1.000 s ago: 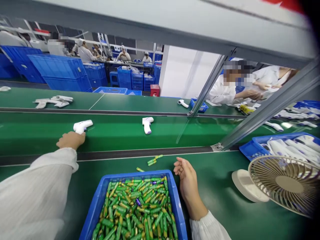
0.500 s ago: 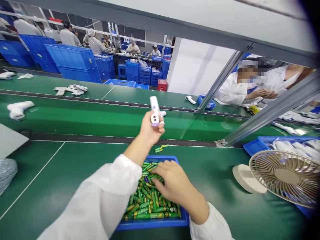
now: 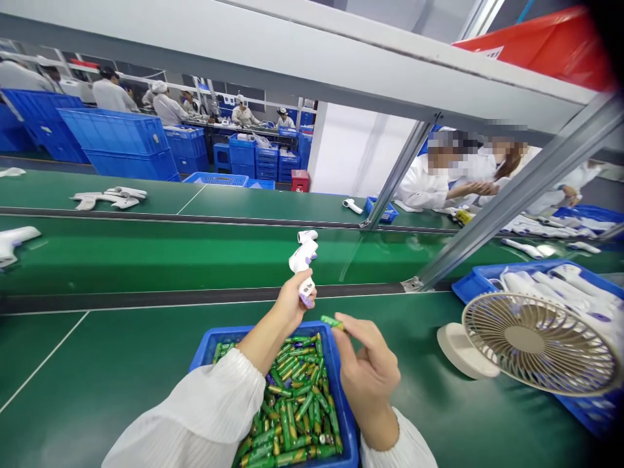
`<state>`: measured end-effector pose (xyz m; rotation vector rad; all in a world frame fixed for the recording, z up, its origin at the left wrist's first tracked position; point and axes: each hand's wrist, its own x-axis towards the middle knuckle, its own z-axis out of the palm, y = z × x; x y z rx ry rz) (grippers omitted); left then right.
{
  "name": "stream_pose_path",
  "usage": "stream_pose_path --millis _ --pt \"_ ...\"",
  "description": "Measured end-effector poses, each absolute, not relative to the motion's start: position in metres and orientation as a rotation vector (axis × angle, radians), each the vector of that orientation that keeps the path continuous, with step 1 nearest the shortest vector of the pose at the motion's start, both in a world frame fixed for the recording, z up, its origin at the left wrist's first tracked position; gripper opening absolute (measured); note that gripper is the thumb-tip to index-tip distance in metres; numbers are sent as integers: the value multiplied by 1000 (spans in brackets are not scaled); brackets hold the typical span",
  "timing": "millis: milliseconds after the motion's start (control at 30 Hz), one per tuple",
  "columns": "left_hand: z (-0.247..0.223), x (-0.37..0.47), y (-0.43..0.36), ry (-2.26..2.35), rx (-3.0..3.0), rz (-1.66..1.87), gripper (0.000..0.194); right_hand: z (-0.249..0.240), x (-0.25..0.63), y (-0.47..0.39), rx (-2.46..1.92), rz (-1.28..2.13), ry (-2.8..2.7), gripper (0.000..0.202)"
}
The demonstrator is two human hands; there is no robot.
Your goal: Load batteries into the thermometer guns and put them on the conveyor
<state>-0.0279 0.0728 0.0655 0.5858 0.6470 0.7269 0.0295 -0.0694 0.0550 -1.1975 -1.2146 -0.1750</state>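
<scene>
As the left hand grips a smooth white handheld device, the right pinches a shiny green cylinder.

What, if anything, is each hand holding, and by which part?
The left hand holds a white gun-shaped device by its handle; the right hand pinches a green battery by one end.

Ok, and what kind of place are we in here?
Probably a factory assembly line: a long green conveyor belt carries white gun-shaped devices, a blue bin is full of batteries, and people in white work at benches behind.
</scene>
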Motion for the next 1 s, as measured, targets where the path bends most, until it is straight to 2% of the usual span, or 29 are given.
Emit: stream_pose_path --millis 100,400,633,833,1000 --pt "66 -21 55 653 649 693 31 48 42 -66 -1208 -252 -1129 36" --pt "72 -18 34 642 714 531 37 41 62 -61 -1211 -520 -1434 37" --pt "74 -23 55 565 481 541 25 55 64 -68 -1275 -279 -1485 33" --pt "70 -31 69 535 269 686 24 62 33 -71 -1609 153 -2014 1" --pt "71 -35 71 426 155 698 25 53 13 -72 -1694 301 -2243 12"
